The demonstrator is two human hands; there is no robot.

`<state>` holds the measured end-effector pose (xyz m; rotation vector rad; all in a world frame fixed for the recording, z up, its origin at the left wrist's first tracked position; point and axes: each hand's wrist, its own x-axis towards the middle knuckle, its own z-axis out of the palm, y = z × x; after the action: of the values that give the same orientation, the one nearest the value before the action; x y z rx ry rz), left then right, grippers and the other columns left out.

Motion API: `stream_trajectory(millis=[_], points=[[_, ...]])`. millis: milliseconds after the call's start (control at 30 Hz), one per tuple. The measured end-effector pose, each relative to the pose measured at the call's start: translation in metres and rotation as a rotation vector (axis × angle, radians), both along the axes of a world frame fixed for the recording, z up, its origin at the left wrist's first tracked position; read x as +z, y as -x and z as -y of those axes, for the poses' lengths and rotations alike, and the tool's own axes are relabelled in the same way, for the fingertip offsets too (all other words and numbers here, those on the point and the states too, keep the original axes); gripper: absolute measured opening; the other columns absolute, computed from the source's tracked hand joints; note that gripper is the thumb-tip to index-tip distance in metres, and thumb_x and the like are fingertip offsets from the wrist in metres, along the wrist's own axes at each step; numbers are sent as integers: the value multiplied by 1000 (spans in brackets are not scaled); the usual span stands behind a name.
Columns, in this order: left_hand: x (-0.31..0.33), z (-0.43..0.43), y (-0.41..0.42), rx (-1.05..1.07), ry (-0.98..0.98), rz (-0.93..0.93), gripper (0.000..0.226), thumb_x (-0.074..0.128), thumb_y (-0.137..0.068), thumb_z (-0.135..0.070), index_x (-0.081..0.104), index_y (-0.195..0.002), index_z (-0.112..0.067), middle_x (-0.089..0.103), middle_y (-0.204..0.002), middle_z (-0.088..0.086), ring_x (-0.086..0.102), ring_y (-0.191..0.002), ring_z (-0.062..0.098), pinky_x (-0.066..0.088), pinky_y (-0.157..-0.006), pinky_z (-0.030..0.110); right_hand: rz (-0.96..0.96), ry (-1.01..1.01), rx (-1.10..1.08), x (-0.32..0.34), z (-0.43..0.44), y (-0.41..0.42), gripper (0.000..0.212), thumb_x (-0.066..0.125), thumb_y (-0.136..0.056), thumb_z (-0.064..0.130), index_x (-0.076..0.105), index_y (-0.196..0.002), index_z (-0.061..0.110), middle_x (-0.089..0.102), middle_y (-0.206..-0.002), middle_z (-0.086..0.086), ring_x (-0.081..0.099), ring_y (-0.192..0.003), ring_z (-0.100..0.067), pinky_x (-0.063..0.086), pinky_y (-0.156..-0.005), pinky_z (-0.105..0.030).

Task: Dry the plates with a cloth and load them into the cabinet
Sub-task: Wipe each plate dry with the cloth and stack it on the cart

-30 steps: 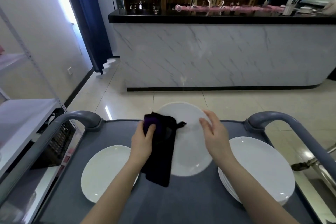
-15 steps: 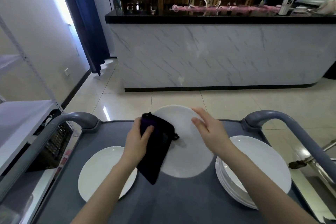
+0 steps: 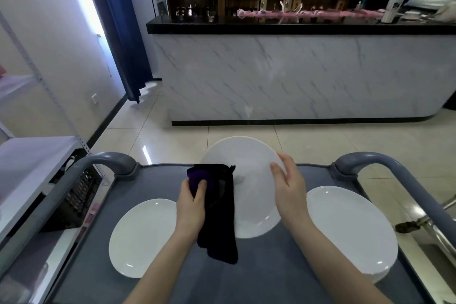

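I hold a white plate (image 3: 249, 180) tilted up above the grey cart top (image 3: 259, 274). My right hand (image 3: 288, 187) grips the plate's right rim. My left hand (image 3: 192, 202) presses a dark purple-black cloth (image 3: 218, 215) against the plate's left side, and the cloth hangs down below the plate. A single white plate (image 3: 143, 237) lies flat on the cart at the left. A stack of white plates (image 3: 350, 232) sits on the cart at the right.
Grey cart handles rise at the left (image 3: 108, 163) and right (image 3: 375, 163). A white metal shelf rack (image 3: 32, 155) stands at the left. Ahead, a marble-fronted counter (image 3: 296, 76) crosses the room over tiled floor (image 3: 172, 138). Bottle shelves stand behind the counter.
The plate has tipped up more steeply toward me. My left hand and the cloth shifted slightly on its left side, and my right hand slid along the right rim.
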<state>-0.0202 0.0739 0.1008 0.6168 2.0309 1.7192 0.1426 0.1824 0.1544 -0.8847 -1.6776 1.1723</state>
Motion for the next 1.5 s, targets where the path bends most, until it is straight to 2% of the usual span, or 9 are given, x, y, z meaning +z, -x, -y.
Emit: stream_trajectory(millis=[233,400,500,567,667,900,1133,1300,1500], points=[[22,14,22,-47,21,-303,2,57,-98,-22,56,-100,-23,64,-88,-13,61,-87,4,42,-69,13,188,23,221,-7,-11,-21,20,55,-93,34,54,-105,51,70,-91,14,65,-84,-13,49,-73,-28],[46,17,23,-283,67,-656,15,59,-95,-18,52,-102,-29,60,-82,-20,57,-82,-7,41,-67,10,473,-268,436,25,-21,-6,29,51,-95,49,48,-123,51,63,-87,35,59,-84,11,41,-75,-9],[50,14,20,-402,108,-739,16,60,-94,-21,55,-106,-30,59,-86,-23,56,-82,-3,40,-69,12,577,-417,508,30,-11,5,23,42,-104,38,48,-125,42,71,-104,15,65,-98,-10,50,-84,-31],[52,13,19,-448,89,-721,22,61,-94,-23,52,-103,-40,60,-86,-25,57,-83,-3,40,-70,10,569,-490,487,26,-2,7,22,39,-105,31,48,-125,36,72,-103,5,66,-94,-20,50,-79,-42],[54,12,18,-433,61,-634,31,63,-94,-21,49,-94,-49,63,-85,-28,59,-81,-3,41,-67,10,451,-428,420,17,2,7,21,42,-105,28,50,-118,42,73,-99,10,66,-89,-14,49,-77,-34],[36,8,17,-65,-20,-273,4,56,-98,-25,57,-101,-27,66,-88,-14,60,-83,-1,41,-67,10,132,-275,-35,-7,6,0,17,48,-103,23,64,-109,25,64,-79,21,57,-67,-1,40,-62,-8],[3,9,-14,74,-91,64,6,50,-101,-31,56,-101,-31,67,-99,-7,62,-94,10,46,-80,31,-21,-23,-273,-17,15,3,19,41,-106,29,58,-110,35,60,-97,43,56,-93,11,35,-75,2],[15,9,3,-51,-70,-146,6,56,-98,-23,57,-98,-30,67,-92,-12,61,-83,0,44,-73,12,97,-136,-147,-12,-2,-10,27,42,-105,31,61,-123,27,63,-90,38,55,-87,20,37,-74,1],[53,5,29,-446,103,-489,16,61,-95,-22,51,-101,-33,64,-85,-14,59,-79,-3,43,-67,10,420,-352,255,11,-14,-7,22,46,-103,33,60,-120,29,69,-79,4,60,-74,-9,42,-69,-13]])
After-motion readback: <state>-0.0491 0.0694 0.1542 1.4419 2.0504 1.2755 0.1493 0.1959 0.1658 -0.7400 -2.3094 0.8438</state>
